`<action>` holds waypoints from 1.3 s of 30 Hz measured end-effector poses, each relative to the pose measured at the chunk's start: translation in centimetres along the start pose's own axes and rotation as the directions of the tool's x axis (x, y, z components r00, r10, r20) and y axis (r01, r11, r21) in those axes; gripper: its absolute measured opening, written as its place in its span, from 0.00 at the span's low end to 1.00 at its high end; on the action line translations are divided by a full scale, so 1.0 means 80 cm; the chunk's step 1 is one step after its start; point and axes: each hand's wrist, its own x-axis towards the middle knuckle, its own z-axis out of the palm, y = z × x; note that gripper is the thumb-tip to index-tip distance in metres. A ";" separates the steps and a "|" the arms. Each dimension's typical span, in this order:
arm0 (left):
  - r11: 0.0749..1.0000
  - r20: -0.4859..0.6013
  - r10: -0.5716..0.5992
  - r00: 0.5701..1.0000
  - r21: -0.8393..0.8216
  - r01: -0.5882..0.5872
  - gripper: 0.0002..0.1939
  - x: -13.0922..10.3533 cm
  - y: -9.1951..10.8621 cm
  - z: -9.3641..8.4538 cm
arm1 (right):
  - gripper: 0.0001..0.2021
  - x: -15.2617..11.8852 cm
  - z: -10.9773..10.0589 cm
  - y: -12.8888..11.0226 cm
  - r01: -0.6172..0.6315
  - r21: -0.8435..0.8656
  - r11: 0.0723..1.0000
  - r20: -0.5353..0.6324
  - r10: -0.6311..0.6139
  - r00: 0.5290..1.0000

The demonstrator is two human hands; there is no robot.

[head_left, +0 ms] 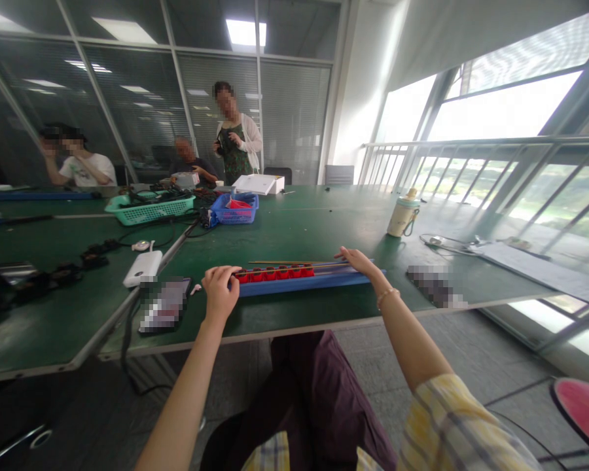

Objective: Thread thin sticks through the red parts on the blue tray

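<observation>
A long blue tray [299,284] lies on the green table near its front edge. Several red blocks [283,273] sit in a row in its left and middle part, with thin yellowish rods [324,265] running lengthwise over them. My left hand [220,286] is curled over the tray's left end, its fingers bent at the leftmost red block and rods. My right hand [356,260] rests over the tray's right part, fingers reaching left along the rods, with a bracelet at the wrist. Whether its fingertips grip a rod is too small to tell.
On the table [294,229] are a phone [167,304], a white power bank [144,267], a green basket [152,209], a blue basket [235,212], a bottle [403,216] and a dark device [434,284]. Several people are behind the table; one stands [238,147].
</observation>
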 end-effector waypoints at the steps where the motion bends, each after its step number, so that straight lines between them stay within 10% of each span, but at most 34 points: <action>1: 1.000 0.001 -0.001 1.000 -0.001 0.001 0.15 0.000 0.000 0.000 | 0.37 -0.001 -0.001 0.001 0.013 0.077 0.997 -0.013 -0.012 1.000; 7: 1.000 -0.010 0.007 1.000 -0.009 -0.007 0.15 0.000 0.000 0.001 | 0.36 -0.019 -0.016 -0.003 0.141 0.370 0.918 -0.046 -0.133 0.990; 25: 1.000 0.006 -0.010 1.000 -0.005 0.010 0.16 0.000 0.003 -0.003 | 0.25 -0.030 -0.029 -0.012 0.028 0.456 0.890 0.177 -0.121 0.977; 39: 1.000 0.004 -0.017 1.000 -0.011 0.017 0.15 0.000 0.003 -0.003 | 0.34 -0.015 -0.016 0.023 0.092 0.438 0.894 -0.140 -0.033 0.990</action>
